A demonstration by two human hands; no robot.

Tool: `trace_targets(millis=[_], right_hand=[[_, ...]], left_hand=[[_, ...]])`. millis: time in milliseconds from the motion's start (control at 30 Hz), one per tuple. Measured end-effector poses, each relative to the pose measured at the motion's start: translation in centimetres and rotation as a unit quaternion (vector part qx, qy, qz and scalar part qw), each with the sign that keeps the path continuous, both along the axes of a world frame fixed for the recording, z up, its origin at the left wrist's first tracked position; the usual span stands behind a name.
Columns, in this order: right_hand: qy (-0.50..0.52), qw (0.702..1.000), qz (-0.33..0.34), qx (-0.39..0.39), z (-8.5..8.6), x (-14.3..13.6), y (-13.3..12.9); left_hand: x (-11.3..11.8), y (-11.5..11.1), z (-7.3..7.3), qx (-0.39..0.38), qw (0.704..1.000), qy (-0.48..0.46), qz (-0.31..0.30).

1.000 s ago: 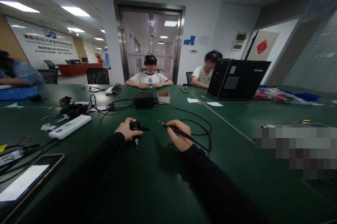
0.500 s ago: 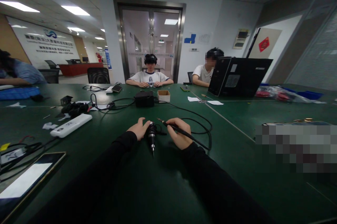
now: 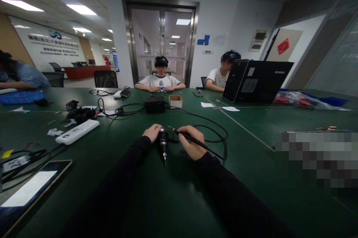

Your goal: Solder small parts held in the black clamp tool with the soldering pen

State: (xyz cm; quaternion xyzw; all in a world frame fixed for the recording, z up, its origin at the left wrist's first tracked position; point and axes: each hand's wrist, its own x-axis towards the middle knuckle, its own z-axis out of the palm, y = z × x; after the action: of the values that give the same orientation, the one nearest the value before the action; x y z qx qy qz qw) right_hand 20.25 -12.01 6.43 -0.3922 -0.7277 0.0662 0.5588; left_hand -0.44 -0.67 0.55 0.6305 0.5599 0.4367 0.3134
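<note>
A black electric screwdriver (image 3: 163,143) lies on the green table, its silver collar and thin bit pointing toward me and a dark cord bunched beside it. My left hand (image 3: 152,132) is closed at its far end, fingers together against the tool; the fingertips are partly hidden. Between the thumb and fingers of my right hand (image 3: 193,143) is a slim black soldering iron (image 3: 192,139), held like a pen. Its narrow metal tip points left, just above the screwdriver's far end. The iron's black cable (image 3: 225,137) loops away on the right.
A black power box (image 3: 154,104) and a small open cardboard box (image 3: 175,101) stand ahead. To the left are a white power strip (image 3: 77,132), cables and a phone (image 3: 33,193). A black computer case (image 3: 257,81) stands at right; people sit across the table.
My left hand's thumb and fingers have come together at the screwdriver's far end. My right hand keeps its hold on the soldering iron. The view has shifted slightly.
</note>
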Motion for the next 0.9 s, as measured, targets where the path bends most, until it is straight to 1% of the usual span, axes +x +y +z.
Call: trace_targets(millis=[100,233,333,433,600,767,900], right_hand=[[-0.007,1.000,0.014,0.000,0.0,-0.3,-0.2],[-0.021,0.999,0.029,-0.002,0.0,-0.6,-0.4],[-0.028,0.999,0.031,-0.001,0.2,-0.7,-0.6],[-0.037,0.999,0.034,0.002,0.3,-0.8,-0.6],[-0.043,0.998,0.046,0.003,0.1,-0.9,-0.6],[-0.050,0.997,0.051,0.004,-0.3,-0.9,-0.3],[-0.057,0.997,0.052,0.003,-0.3,-0.9,-0.3]], left_hand=[[0.1,-0.5,-0.1,-0.001,0.998,-0.057,-0.017],[0.6,-1.2,0.1,-0.003,0.989,-0.141,-0.055],[0.8,-1.6,0.4,-0.001,0.979,-0.195,-0.057],[1.0,-1.9,0.7,0.003,0.972,-0.227,-0.057],[1.0,-2.1,0.8,0.011,0.967,-0.246,-0.058],[0.9,-2.0,0.7,0.016,0.971,-0.234,-0.056],[0.9,-2.2,0.8,0.019,0.972,-0.226,-0.055]])
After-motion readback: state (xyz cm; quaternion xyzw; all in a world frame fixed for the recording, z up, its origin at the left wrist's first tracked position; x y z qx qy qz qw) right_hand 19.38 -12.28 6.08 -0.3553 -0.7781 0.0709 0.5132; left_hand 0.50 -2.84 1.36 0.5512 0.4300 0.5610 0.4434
